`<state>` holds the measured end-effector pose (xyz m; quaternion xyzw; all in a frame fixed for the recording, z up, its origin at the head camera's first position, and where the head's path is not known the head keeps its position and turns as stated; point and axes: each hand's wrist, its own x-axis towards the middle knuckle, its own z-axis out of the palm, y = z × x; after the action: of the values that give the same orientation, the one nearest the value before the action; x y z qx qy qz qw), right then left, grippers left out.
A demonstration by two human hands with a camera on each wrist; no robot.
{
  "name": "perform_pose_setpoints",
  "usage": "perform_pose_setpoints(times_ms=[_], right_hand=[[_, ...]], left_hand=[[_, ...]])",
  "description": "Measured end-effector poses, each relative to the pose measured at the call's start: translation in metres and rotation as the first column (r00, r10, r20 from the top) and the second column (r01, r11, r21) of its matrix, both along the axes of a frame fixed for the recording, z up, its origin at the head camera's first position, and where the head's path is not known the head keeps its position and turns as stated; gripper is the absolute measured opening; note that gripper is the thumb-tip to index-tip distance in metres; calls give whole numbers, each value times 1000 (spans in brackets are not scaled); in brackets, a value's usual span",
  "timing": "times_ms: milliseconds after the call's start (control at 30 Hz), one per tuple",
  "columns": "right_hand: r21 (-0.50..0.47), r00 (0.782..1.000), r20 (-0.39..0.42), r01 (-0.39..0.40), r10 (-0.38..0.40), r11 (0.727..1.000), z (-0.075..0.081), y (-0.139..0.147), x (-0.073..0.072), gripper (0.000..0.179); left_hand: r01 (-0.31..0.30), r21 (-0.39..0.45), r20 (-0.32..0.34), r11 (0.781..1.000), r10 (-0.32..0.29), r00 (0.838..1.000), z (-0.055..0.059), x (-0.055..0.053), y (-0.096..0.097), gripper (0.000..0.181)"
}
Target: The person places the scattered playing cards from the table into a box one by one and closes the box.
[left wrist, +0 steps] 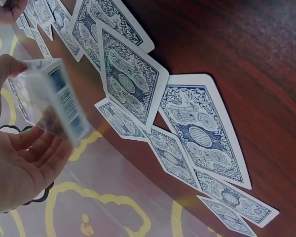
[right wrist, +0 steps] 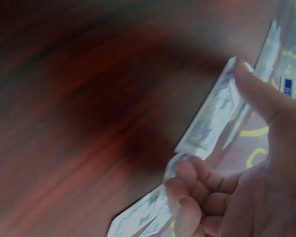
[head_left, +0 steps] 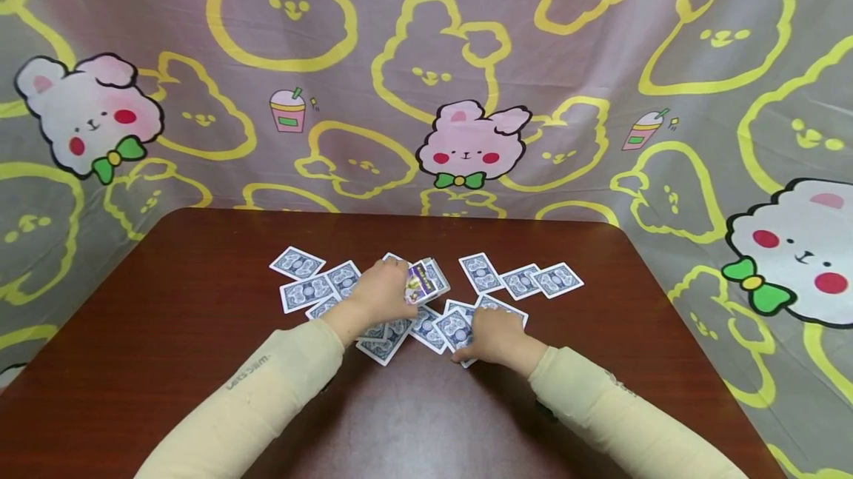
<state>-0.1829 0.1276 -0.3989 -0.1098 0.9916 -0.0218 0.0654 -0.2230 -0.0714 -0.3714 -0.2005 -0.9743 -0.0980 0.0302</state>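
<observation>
My left hand [head_left: 381,292] holds a playing card box [head_left: 426,281] above the table. In the left wrist view the thumb and curled fingers grip the box [left wrist: 64,101], whose barcode side shows. Blue-backed playing cards [head_left: 388,342] lie face down below that hand. On the right, my right hand [head_left: 498,335] is down at a few overlapping playing cards [head_left: 455,331]. Its thumb and curled fingers pinch a playing card [right wrist: 209,118] at opposite ends in the right wrist view, which is blurred. The palm side hides part of the cards there.
More face-down cards [head_left: 298,263] spread to the left, and several others [head_left: 557,280] lie at the right. All rest on a dark reddish-brown table [head_left: 220,257]. A patterned cloth [head_left: 360,86] hangs behind the table's far edge.
</observation>
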Motion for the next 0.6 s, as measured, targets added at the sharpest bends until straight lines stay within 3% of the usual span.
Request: perform_pose_setpoints(times_ms=[333,600], right_hand=[[31,990,131,51,-54,998,3,-7,-5,47],[53,995,75,65,-69,996,5,-10,-6,54]], left_hand=[[84,11,-19,996,-84,996,-2,-3,-7,58],[95,17,-23,995,-95,995,-1,-2,-11,62]])
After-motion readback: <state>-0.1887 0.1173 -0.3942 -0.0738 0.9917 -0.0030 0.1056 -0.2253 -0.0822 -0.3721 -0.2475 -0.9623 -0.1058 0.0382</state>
